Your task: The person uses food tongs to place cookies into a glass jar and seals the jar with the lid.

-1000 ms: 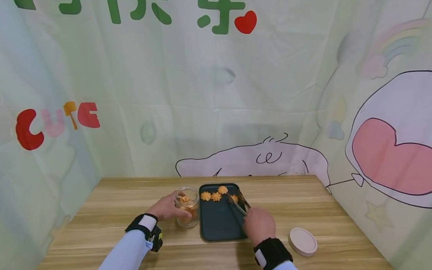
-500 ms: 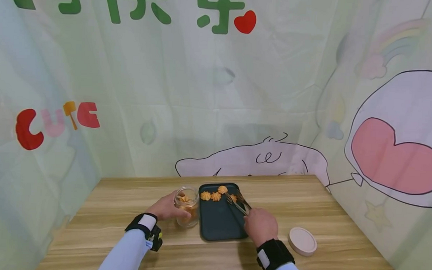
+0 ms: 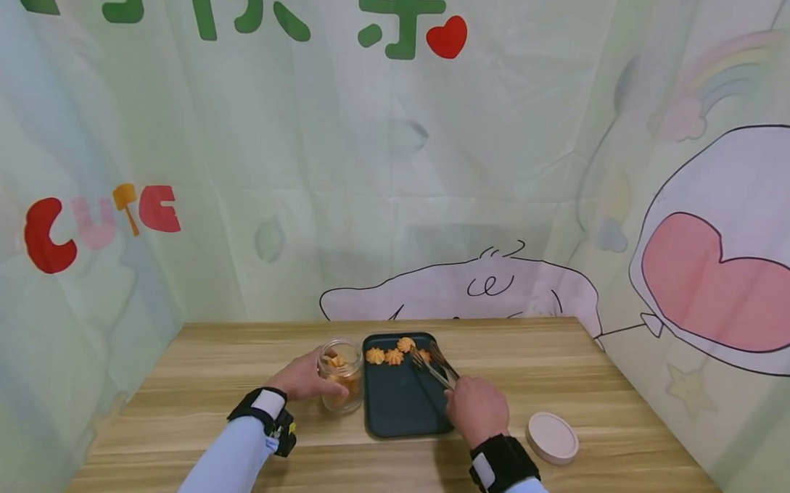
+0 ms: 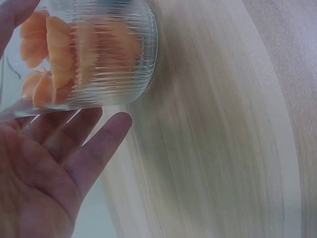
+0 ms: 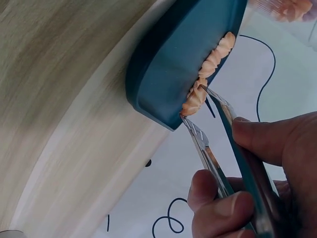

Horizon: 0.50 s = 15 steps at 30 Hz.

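Currently, right hand (image 3: pixel 477 411) is gripping tongs (image 3: pixel 448 379), tips straddling rightmost cookie (image 5: pixel 193 102) near tray's (image 3: pixel 405 414) far right corner; cannot tell whether they are pinching. Left hand (image 3: pixel 305 379) is holding jar (image 3: pixel 351 379), cookies (image 4: pixel 60 52) inside, just left of tray. Step is apparently picking-up; next move is likely calling for light squeeze, then lift.
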{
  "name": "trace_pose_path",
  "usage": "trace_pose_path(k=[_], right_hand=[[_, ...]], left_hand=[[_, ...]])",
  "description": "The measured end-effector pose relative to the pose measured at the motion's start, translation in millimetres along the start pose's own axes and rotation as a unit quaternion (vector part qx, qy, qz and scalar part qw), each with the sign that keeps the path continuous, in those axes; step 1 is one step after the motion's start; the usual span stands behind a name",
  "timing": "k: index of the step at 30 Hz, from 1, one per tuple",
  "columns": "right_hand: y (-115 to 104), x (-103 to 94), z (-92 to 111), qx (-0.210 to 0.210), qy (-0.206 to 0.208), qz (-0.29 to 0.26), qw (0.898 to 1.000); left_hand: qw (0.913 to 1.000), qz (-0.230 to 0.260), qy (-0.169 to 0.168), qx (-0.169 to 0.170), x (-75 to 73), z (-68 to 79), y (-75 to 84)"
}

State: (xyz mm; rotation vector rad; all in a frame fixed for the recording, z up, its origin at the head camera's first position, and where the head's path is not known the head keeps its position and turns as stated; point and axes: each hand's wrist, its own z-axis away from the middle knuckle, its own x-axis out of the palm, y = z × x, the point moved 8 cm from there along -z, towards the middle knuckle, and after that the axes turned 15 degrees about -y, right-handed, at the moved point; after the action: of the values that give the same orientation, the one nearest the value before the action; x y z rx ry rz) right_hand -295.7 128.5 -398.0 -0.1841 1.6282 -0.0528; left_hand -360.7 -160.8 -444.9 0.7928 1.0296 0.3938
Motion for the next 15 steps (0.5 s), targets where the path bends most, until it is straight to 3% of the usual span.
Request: trace_pose_path(k=[15], right_hand=[[-4.5,-11.7,2.4,0.001,0.022,-0.009,1.000]], left_hand=[[1.0000,0.001,0.000,0.006,-0.2,-0.4,0.3]])
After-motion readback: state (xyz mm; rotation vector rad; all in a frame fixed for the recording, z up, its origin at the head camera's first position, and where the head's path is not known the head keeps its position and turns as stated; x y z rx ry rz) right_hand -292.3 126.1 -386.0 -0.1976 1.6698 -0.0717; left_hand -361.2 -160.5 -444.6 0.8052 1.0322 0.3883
